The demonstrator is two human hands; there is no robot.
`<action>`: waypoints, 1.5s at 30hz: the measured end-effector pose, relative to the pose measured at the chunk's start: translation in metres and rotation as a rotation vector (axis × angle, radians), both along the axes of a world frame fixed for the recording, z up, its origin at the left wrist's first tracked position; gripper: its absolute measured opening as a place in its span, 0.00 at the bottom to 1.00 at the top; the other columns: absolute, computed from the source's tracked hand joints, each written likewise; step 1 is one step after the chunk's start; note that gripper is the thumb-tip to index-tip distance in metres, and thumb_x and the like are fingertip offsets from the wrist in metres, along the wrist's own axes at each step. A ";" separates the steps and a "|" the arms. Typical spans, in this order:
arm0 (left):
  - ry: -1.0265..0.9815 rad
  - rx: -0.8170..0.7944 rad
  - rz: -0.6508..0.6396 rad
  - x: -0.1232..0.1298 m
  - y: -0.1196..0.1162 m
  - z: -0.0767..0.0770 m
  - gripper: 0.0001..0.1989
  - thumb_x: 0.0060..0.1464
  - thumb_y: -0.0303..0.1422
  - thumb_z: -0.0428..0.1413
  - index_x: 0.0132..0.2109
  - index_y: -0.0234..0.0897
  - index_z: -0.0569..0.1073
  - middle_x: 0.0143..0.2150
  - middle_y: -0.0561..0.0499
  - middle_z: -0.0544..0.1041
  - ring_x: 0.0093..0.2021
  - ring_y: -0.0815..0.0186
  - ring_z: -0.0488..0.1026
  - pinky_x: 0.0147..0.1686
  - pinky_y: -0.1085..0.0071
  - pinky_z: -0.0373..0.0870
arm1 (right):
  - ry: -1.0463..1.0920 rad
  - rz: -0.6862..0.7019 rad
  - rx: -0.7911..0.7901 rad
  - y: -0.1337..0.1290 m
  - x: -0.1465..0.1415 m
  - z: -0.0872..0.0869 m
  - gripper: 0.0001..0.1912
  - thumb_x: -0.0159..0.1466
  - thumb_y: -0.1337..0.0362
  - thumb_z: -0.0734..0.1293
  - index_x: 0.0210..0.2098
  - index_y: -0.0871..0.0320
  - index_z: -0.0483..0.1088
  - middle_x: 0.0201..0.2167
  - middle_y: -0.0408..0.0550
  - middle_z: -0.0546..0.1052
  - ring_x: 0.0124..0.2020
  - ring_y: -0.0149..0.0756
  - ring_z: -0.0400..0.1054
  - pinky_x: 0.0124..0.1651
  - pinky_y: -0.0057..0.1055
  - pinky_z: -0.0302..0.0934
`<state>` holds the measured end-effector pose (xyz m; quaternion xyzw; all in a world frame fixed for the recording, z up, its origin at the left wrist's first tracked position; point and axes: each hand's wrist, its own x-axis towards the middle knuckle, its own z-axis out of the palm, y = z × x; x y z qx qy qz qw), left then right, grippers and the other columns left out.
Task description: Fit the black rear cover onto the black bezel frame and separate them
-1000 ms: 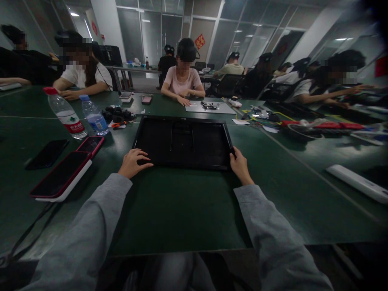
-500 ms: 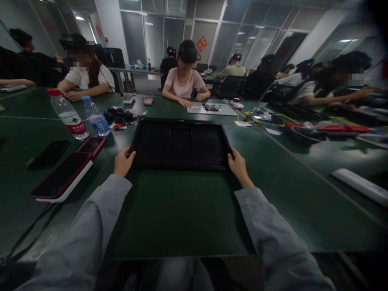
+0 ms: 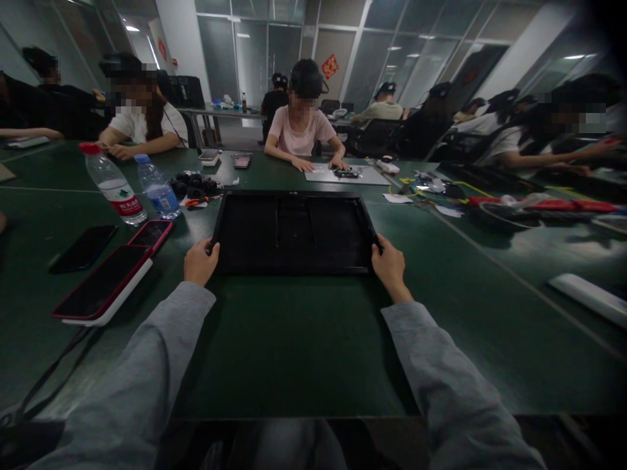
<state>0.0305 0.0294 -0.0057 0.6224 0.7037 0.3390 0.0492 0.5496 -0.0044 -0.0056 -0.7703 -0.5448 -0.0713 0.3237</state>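
Both my hands grip a shallow black rectangular tray [image 3: 245,235] with a raised rim, which lies on the green table in front of me. Two thin ridges run across its middle, and a small light mark shows on the far rim. My left hand [image 3: 200,262] is closed round the near left corner, thumb on top of the rim. At the opposite side, my right hand [image 3: 390,261] holds the right rim the same way. The undersides of my fingers are hidden by the tray.
Left of the tray stand a red-capped bottle [image 3: 116,189] and a blue-capped bottle [image 3: 157,189]. Phones [image 3: 105,281] lie nearer me, beside a dark phone [image 3: 83,249]. A white bar [image 3: 588,297] is at right. Across the table a person [image 3: 301,134] touches a grey board [image 3: 375,176].
My hands and the tray keep nearly the same place. The view has shifted slightly. The person opposite has moved one hand onto the items on the grey board.
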 end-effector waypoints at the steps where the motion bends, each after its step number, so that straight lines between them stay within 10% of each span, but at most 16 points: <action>1: -0.004 0.000 0.003 0.000 0.000 0.000 0.23 0.63 0.43 0.52 0.57 0.34 0.78 0.51 0.39 0.82 0.49 0.52 0.79 0.52 0.59 0.72 | 0.024 0.015 0.015 0.001 0.001 -0.002 0.27 0.68 0.59 0.59 0.64 0.61 0.71 0.49 0.62 0.80 0.46 0.53 0.76 0.52 0.50 0.68; 15: 0.079 0.187 0.015 0.016 -0.011 0.013 0.29 0.66 0.46 0.49 0.66 0.32 0.67 0.62 0.33 0.72 0.63 0.46 0.68 0.62 0.49 0.64 | -0.063 -0.002 0.208 0.001 0.001 -0.004 0.29 0.69 0.56 0.58 0.63 0.67 0.65 0.54 0.70 0.72 0.57 0.57 0.65 0.57 0.56 0.61; 30: 0.231 0.107 -0.255 0.045 -0.025 0.017 0.47 0.55 0.58 0.59 0.73 0.39 0.58 0.71 0.34 0.61 0.70 0.41 0.56 0.70 0.44 0.47 | -0.195 0.110 0.138 -0.006 -0.044 0.005 0.32 0.72 0.49 0.55 0.70 0.59 0.57 0.64 0.64 0.64 0.66 0.57 0.56 0.64 0.57 0.54; 37: -0.166 0.248 -0.094 0.011 0.003 0.004 0.29 0.61 0.46 0.58 0.64 0.35 0.71 0.63 0.36 0.71 0.63 0.51 0.70 0.65 0.54 0.64 | 0.073 -0.005 0.225 0.006 -0.003 -0.003 0.37 0.68 0.46 0.60 0.66 0.67 0.63 0.55 0.68 0.73 0.55 0.56 0.67 0.60 0.56 0.61; 45: -0.679 0.024 -0.094 -0.010 0.018 -0.001 0.18 0.57 0.39 0.63 0.50 0.32 0.81 0.48 0.41 0.83 0.49 0.56 0.80 0.55 0.59 0.74 | 0.597 0.242 0.119 0.017 0.024 -0.011 0.30 0.60 0.42 0.69 0.53 0.56 0.76 0.34 0.51 0.79 0.39 0.47 0.75 0.48 0.48 0.73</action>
